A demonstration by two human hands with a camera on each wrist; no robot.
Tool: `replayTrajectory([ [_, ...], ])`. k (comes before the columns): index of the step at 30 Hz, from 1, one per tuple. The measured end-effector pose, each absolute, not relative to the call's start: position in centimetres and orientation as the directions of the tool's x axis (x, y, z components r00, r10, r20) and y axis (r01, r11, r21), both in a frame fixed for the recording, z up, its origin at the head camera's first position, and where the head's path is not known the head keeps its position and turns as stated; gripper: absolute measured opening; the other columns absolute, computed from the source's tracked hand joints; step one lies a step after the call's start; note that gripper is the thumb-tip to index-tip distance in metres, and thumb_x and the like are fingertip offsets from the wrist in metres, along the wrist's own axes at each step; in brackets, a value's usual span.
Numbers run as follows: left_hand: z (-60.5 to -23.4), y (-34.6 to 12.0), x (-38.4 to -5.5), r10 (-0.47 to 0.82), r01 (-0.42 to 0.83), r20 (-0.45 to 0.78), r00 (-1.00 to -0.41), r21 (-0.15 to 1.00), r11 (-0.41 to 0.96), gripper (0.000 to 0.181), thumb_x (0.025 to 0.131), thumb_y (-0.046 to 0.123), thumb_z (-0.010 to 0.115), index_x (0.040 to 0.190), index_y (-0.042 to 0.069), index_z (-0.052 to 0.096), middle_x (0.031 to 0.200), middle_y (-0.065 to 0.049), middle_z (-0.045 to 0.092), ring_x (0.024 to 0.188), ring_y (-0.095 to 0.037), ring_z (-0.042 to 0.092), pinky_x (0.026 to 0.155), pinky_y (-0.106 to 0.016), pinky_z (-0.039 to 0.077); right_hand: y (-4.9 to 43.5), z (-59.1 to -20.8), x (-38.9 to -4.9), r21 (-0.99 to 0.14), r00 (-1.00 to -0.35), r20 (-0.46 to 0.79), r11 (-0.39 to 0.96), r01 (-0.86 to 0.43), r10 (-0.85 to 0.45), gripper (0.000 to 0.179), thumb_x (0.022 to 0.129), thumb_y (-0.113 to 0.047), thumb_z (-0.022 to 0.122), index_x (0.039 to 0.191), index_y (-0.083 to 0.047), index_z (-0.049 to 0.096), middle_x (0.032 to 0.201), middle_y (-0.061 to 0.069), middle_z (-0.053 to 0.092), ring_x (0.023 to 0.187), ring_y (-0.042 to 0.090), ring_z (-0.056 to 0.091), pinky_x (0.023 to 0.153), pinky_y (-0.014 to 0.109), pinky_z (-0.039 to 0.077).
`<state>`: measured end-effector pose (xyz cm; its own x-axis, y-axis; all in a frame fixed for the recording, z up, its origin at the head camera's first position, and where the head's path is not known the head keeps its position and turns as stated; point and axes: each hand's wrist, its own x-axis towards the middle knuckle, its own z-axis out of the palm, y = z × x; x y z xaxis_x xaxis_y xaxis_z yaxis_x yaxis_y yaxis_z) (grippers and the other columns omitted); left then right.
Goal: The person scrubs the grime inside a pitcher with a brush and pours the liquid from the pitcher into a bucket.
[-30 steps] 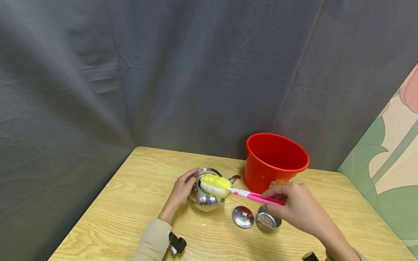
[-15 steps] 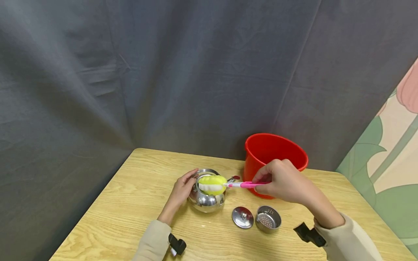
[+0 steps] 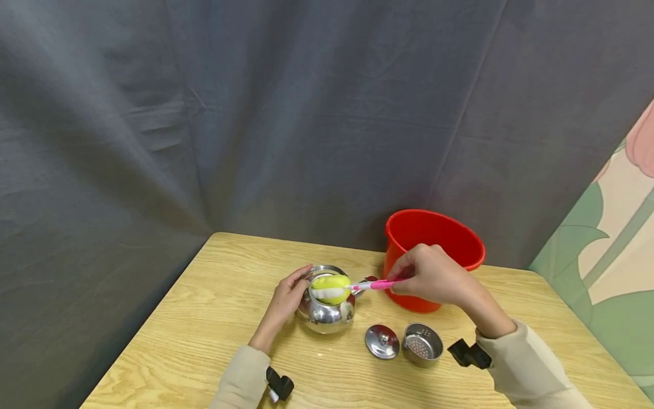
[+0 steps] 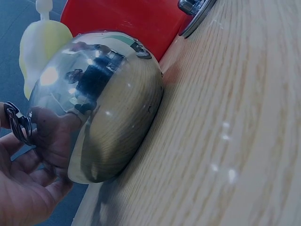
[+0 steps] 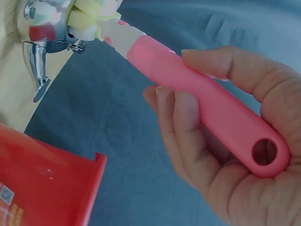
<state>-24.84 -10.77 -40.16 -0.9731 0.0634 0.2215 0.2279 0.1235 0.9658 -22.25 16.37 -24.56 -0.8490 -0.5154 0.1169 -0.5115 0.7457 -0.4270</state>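
Two bare hands: from where I stood, a left hand [image 3: 286, 296] and a right hand [image 3: 429, 276] were at work above a wooden desk [image 3: 194, 324].
Sponge brush [image 5: 169, 74]: held nearly level, its yellow-and-white sponge head [image 3: 331, 288] at the mouth of a steel teapot [image 3: 327, 318]; I could not tell how deep it sat.
Pink handle [image 5: 225, 113]: pinched between the right hand's thumb and bent fingers; it looked stiff and light, best gripped there, behind the white neck [image 5: 123, 37].
Sponge head: probably soft and springy, likely to squash against metal.
Steel teapot: stood on the desk; rigid, polished, probably slippery if wet and heavier than the brush, so best steadied by its side and upper edge.
Left hand: thumb and bent fingers gripped the teapot's left side, by a metal handle fitting [image 4: 19, 125].
Lid [image 3: 382, 342]: lay just beside a perforated strainer [image 3: 432, 336].
Red bucket [image 3: 416, 304]: stood behind the right hand.
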Motion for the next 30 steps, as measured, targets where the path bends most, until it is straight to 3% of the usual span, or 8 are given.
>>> replayTrajectory([
  [9, -40.1, -10.7, -24.9, 0.068, 0.233, 0.225, -0.972, 0.964, 0.128, 0.042, 0.099, 0.005, 0.043, 0.14, -0.005, 0.046, 0.141, -0.021, 0.048, 0.13, -0.036, 0.044, 0.109, -0.047, 0.032, 17.2, -25.5, -23.7, -0.481, -0.856, 0.067, 0.734, -0.478, -0.513, 0.01, 0.078, -0.011, 0.079, 0.087, -0.014, 0.078, 0.073, -0.008, 0.069, 0.065, 0.016, 0.055, 0.057, 0.032, 0.05],
  [16, -40.9, -10.7, -25.6, 0.045, 0.227, 0.223, -0.974, 0.962, 0.153, 0.041, 0.098, 0.004, 0.043, 0.138, -0.003, 0.05, 0.139, -0.018, 0.051, 0.13, -0.034, 0.044, 0.108, -0.047, 0.034, 17.4, -26.1, -25.1, -0.56, -0.867, -0.007, 0.72, -0.41, -0.499, 0.012, 0.079, -0.013, 0.079, 0.091, -0.013, 0.078, 0.073, -0.003, 0.069, 0.051, 0.017, 0.048, 0.047, 0.031, 0.049],
  [23, -43.5, -10.4, -27.5, 0.017, 0.236, 0.236, -0.972, 0.959, 0.155, 0.039, 0.1, 0.01, 0.044, 0.137, 0.004, 0.054, 0.135, -0.013, 0.056, 0.127, -0.031, 0.048, 0.106, -0.047, 0.036, 17.5, -25.9, -26.8, -0.537, -0.838, -0.019, 0.713, -0.452, -0.545, 0.013, 0.079, -0.017, 0.081, 0.091, -0.016, 0.079, 0.079, -0.006, 0.071, 0.071, 0.018, 0.06, 0.068, 0.033, 0.053],
  [30, -43.6, -9.9, -27.5, 0.007, 0.253, 0.256, -0.967, 0.949, 0.189, 0.039, 0.099, 0.013, 0.044, 0.136, 0.008, 0.057, 0.132, -0.011, 0.058, 0.125, -0.028, 0.05, 0.106, -0.045, 0.037, 17.4, -24.3, -28.5, -0.495, -0.797, -0.099, 0.725, -0.48, -0.596, 0.015, 0.079, -0.02, 0.081, 0.093, -0.017, 0.079, 0.081, -0.006, 0.071, 0.072, 0.018, 0.061, 0.071, 0.033, 0.054],
])
